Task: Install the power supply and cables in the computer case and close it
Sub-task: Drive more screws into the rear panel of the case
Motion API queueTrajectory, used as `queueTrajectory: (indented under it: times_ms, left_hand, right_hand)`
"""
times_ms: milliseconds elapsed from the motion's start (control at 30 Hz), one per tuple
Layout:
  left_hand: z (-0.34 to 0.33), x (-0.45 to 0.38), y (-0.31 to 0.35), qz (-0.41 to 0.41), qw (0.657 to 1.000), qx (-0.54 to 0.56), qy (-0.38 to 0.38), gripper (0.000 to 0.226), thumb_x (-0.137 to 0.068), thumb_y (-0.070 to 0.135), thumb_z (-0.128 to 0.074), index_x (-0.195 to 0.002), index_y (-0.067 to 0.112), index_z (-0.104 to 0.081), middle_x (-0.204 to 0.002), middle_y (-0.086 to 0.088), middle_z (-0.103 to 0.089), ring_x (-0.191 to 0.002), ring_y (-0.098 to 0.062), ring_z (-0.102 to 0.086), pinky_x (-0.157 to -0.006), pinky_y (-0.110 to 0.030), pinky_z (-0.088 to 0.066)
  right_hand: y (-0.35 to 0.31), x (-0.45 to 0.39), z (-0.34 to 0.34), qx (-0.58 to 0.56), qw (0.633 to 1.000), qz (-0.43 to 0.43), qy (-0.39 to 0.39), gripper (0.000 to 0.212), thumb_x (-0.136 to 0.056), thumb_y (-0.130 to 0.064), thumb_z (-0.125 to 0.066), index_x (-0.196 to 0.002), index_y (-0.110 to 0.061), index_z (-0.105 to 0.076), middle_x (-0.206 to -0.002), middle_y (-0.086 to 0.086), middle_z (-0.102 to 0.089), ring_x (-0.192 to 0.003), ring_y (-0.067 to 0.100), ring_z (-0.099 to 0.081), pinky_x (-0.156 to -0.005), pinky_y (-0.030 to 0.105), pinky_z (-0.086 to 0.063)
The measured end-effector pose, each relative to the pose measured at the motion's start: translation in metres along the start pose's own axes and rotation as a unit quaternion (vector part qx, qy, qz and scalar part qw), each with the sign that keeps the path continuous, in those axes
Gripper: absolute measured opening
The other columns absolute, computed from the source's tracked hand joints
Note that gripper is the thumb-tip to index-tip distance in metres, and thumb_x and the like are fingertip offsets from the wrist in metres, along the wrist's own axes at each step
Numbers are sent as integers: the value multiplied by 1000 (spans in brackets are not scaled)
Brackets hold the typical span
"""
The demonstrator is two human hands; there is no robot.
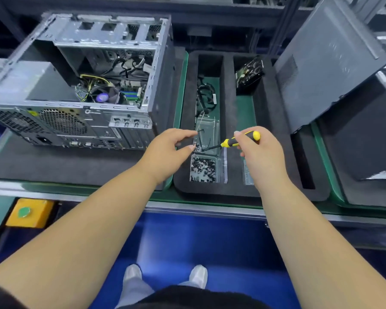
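Nearest the camera, two bare forearms reach forward over a blue floor and the metal edge of the bench, converging above a black foam tray [274, 121]. The right hand [257, 152] curls its fingers and thumb round the yellow-and-black handle of a screwdriver [236, 141], held nearly level so the dark shaft points left, its tip just beside the left thumb. The left hand [167, 150] hovers palm down with wrist straight, forefinger and thumb bent toward each other and slightly apart; whether they pinch a screw cannot be told. Right under those fingertips sits a small heap of dark screws, and just nearer than them a clear plastic box of screws [202, 168] rests in the tray's left slot. Beyond the fingertips in the same slot lies a bundle of black cables [206, 94]; in the next slot to the right, a dark drive-like part [250, 72] stands tilted. Left of the left hand, well apart from it, the computer case [76, 85] lies open side up on a grey mat, rear panel facing the person, the grey power supply [27, 81] already seated at its left end, wires and motherboard showing. Right of the screwdriver hand leans a grey side panel [321, 63]. No writing is readable anywhere.
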State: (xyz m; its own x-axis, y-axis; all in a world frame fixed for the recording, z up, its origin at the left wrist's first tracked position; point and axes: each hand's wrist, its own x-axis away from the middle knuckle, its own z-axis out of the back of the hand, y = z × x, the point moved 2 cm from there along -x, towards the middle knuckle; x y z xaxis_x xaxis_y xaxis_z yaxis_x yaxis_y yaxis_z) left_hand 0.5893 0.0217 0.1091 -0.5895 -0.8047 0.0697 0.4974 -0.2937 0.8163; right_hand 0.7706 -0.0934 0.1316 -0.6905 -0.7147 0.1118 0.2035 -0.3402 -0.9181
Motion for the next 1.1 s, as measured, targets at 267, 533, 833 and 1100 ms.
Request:
queueTrajectory:
  times_ms: [267,533,833,1100]
  left_hand:
    - [-17,-7,-20,56,997,53,8,36,-92,14,-61,-122,33,-64,-122,12,-63,-113,-1,-57,-106,-30,-43]
    - [-27,-10,-21,84,993,78,6,35,-93,9,-59,-123,27,-64,-120,9,-64,-111,0,-57,-104,-23,-42]
    - [-34,-15,-21,93,992,89,3,34,-93,11,-60,-121,28,-66,-118,12,-64,-111,-1,-58,-105,-28,-43]
    - [-33,-15,-20,103,989,107,7,32,-93,13,-60,-118,32,-67,-113,18,-66,-104,7,-59,-96,-17,-43]
  right_hand:
    - [26,-23,-16,158,984,45,-73,14,-89,-36,-64,-78,-26,-63,-70,-10,-60,-68,12,-56,-59,31,-44]
    - [42,-35,-34,314,933,85,-151,21,-92,-42,-62,-87,-22,-61,-79,-3,-60,-76,19,-57,-63,32,-46]
    - [47,-36,-38,320,930,69,-169,22,-92,-41,-62,-87,-20,-60,-78,-1,-61,-77,21,-58,-68,37,-51]
    - [36,-34,-23,284,945,76,-143,21,-92,-40,-61,-86,-21,-60,-75,-1,-60,-75,20,-58,-66,37,-51]
